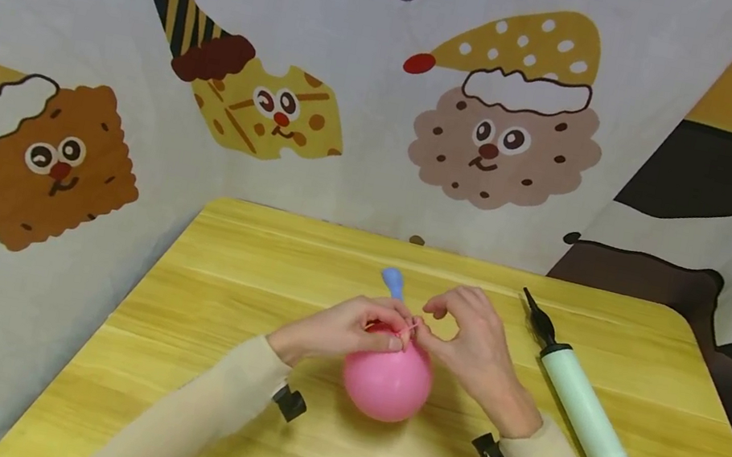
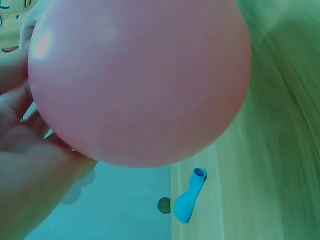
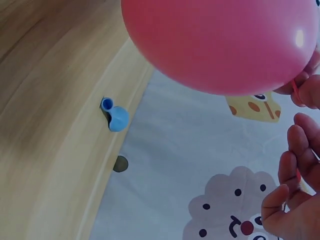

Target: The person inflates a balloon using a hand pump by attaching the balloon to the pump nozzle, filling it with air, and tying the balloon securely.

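Observation:
An inflated pink balloon (image 1: 386, 383) hangs just above the table, its neck turned away from the head camera. My left hand (image 1: 348, 330) pinches the neck, thumb on the near side. At the same spot my right hand (image 1: 473, 349) pinches the stretched end of the neck, its other fingers bent and apart from the balloon. In the right wrist view a thin red-pink strand lies across a fingertip of the right hand (image 3: 302, 172). The balloon (image 2: 140, 80) fills much of the left wrist view and hides part of the left hand (image 2: 35, 155).
A limp blue balloon (image 1: 393, 281) lies on the wooden table (image 1: 202, 363) near its back edge. To the right of my right hand lies a pale green hand pump (image 1: 587, 410) with a black nozzle. Behind the table hangs a cloth (image 1: 357, 194) printed with cartoon biscuits.

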The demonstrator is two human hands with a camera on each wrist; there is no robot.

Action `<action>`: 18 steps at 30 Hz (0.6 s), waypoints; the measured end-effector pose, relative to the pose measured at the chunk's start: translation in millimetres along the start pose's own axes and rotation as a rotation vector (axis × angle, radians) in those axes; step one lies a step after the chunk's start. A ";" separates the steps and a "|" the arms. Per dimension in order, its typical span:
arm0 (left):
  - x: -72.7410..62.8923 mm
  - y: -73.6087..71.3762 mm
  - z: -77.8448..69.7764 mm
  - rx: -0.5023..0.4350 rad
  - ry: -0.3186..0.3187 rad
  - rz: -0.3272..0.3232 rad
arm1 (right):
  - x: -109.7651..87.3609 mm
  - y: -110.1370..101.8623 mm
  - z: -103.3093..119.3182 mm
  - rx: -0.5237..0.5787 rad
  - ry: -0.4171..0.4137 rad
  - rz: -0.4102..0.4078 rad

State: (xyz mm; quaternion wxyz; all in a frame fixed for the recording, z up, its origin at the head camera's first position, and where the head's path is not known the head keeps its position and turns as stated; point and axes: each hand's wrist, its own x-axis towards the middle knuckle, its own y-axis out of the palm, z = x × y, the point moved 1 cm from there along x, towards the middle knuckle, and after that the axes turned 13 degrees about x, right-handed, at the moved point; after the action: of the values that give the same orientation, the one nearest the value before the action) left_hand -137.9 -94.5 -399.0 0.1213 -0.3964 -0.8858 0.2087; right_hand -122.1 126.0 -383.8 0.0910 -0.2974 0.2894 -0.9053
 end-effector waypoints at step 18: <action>4.5 24.5 12.9 0.464 0.126 -0.503 | -7.5 24.1 -0.1 0.115 0.141 -0.064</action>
State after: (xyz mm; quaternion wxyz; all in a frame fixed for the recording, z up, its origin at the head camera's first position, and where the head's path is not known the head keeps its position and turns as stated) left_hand -129.7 -80.0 -421.6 0.3102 -0.1398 -0.8754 0.3434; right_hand -116.4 108.9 -401.5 0.0585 -0.2362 0.2331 -0.9415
